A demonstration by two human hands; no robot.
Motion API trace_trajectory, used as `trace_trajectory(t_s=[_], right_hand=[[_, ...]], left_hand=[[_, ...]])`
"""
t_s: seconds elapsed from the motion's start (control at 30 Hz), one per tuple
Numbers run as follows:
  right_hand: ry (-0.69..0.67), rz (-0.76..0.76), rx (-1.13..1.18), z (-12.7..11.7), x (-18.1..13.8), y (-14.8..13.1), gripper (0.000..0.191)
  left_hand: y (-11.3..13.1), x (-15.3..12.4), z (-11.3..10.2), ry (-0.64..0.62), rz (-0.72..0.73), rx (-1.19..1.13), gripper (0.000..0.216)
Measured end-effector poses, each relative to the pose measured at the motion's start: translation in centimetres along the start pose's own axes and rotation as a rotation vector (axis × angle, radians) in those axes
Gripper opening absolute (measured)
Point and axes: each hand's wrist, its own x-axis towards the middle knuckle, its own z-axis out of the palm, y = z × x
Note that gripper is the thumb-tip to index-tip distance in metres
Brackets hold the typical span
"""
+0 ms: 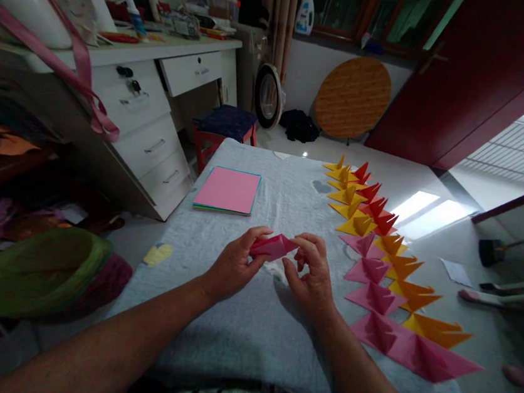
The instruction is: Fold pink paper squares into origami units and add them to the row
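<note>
A partly folded piece of pink origami paper (276,246) is held just above the cloth-covered table. My left hand (239,262) pinches its left end between thumb and fingers. At its pointed right end, my right hand (309,271) has bent fingers touching the tip, the thumb apart below. Beyond my hands lies a stack of square coloured paper (228,190), pink on top. Along the right side stand rows of folded paper cranes: pink ones (376,296), yellow ones (414,296) and red ones (378,208).
The table has a pale blue cloth (207,342). On the left are a white drawer desk (133,103) and a green-lined basket (41,266). A stool (227,123) stands past the far left corner, near an open washing machine door (269,96). A round wooden board (352,98) leans on the wall.
</note>
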Motion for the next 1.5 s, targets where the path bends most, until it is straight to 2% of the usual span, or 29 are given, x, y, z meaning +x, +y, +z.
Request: trace_trajectory(t_s=[0.23,0.47,0.7,0.93,1.1,1.2,1.37,1.5], right_hand=[[0.002,-0.02,0.014,-0.11,0.08,-0.19,0.036],[-0.034,0.007,0.044,-0.33,0.48,-0.51,0.017],[-0.051,-0.053,-0.046,-0.32,0.6,-0.29,0.016],[-0.021,-0.028,-0.068,-0.38,0.44,-0.16,0.016],[0.006,-0.042,-0.092,-0.31,0.36,-0.19,0.015],[0.007,-0.047,-0.099,-0.28,0.37,-0.18,0.015],[0.004,-0.049,-0.096,-0.31,0.36,-0.17,0.016],[0.009,-0.045,-0.088,-0.31,0.34,-0.15,0.016]], left_hand=[[-0.52,0.18,-0.06,0.019,0.125,0.018,0.042],[-0.44,0.22,-0.28,0.005,0.226,0.04,0.042],[-0.15,0.26,-0.48,-0.075,0.206,0.052,0.035],[-0.17,0.12,-0.62,0.002,0.227,0.05,0.036],[-0.17,0.17,-0.71,-0.075,0.218,0.098,0.027],[-0.42,0.31,-0.71,-0.109,0.231,0.121,0.03],[-0.79,0.37,-0.66,-0.039,0.266,0.094,0.039],[-0.72,0.33,-0.73,-0.055,0.281,0.115,0.041]])
